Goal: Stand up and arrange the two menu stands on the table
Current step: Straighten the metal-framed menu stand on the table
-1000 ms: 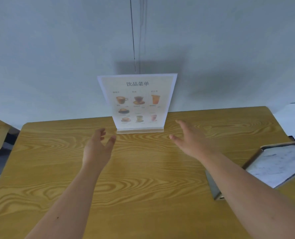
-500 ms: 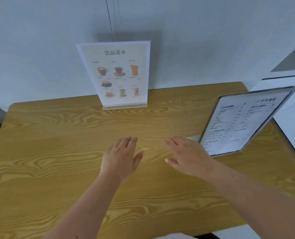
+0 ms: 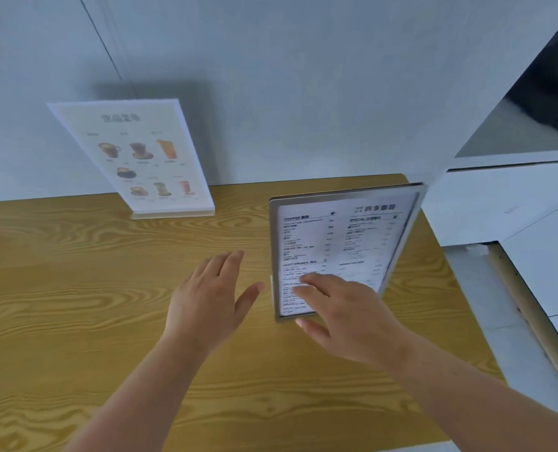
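Note:
A clear drinks menu stand (image 3: 140, 158) with pictures of cups stands upright on its pale base at the table's back edge, against the wall. A silver-framed text menu stand (image 3: 339, 243) stands tilted back at the right side of the wooden table (image 3: 75, 305). My right hand (image 3: 346, 314) hovers in front of its lower part with fingers spread, holding nothing; whether the fingertips touch it I cannot tell. My left hand (image 3: 209, 301) floats open over the table just left of that stand.
A grey wall (image 3: 271, 76) runs behind the table. To the right stands a white counter (image 3: 505, 197) with a dark recess above it, and the table's right edge drops to a pale floor (image 3: 499, 321) with a wooden strip.
The view has swung right. Both hands left the drinks menu stand at the back and moved toward the framed text menu stand, the right hand now in front of its lower part.

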